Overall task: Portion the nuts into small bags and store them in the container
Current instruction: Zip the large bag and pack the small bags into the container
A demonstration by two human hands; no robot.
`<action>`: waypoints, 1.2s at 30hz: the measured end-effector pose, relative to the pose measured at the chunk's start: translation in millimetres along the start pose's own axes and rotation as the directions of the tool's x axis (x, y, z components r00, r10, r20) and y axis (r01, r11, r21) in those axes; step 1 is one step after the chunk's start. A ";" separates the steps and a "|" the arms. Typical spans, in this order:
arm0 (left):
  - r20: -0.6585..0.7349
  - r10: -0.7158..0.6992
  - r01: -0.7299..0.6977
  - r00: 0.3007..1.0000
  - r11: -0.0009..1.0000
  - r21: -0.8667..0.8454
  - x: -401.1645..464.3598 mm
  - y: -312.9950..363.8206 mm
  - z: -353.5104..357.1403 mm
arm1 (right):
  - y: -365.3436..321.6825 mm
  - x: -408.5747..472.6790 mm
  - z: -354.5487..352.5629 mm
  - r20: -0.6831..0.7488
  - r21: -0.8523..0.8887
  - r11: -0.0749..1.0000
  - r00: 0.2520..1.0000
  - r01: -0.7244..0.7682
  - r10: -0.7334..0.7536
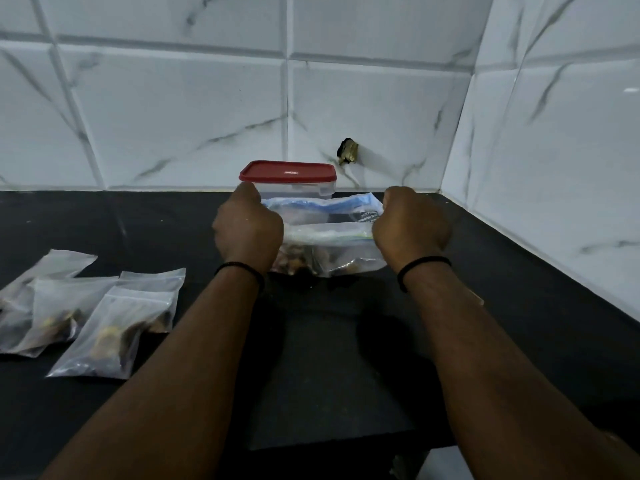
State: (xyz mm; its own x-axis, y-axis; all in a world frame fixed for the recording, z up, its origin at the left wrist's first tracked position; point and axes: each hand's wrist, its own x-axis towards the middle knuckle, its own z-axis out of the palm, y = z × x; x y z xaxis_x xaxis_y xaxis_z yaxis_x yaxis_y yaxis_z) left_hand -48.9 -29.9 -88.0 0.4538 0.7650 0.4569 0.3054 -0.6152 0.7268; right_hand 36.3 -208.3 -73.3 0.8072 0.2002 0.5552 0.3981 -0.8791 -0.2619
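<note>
Head view: left hand [247,226] and right hand [410,225] have fingers curled, gripping the large nut bag's [329,247] ends, near the lidded container [291,181] on the tabletop [329,341]. Uneven pulling could spill nuts.

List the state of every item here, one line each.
container: upright, red lid on.
large zip bag: held at both ends, nuts inside.
left hand: grips the bag.
right hand: grips the bag.
small bags: lying flat, filled.

small bags [114,327]: 4 | large bag [329,244]: 1 | container [291,183]: 1 | hands: 2
</note>
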 end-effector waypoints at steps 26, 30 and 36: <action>0.817 0.027 0.771 0.575 0.316 -0.553 16.8 -7.0 -17.1 | 20.0 14.7 -5.1 0.761 0.648 0.306 0.616 -0.698 -0.204; 0.837 0.147 0.749 0.527 0.386 -0.539 16.4 -8.1 -19.2 | 17.8 15.5 -0.7 0.639 0.733 0.456 0.740 -0.505 -0.208; 0.755 0.146 0.456 0.639 0.718 -0.525 15.5 -8.0 -12.6 | 14.6 16.1 15.7 0.231 0.620 0.781 0.969 -0.075 -0.091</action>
State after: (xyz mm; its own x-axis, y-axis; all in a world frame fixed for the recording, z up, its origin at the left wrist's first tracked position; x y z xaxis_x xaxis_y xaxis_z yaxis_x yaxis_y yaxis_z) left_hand -54.8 -10.8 -80.3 0.9667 0.2555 0.0113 -0.0135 0.0069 0.9999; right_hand 62.0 -211.1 -80.6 0.8467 0.3736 0.3789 0.5205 -0.4331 -0.7359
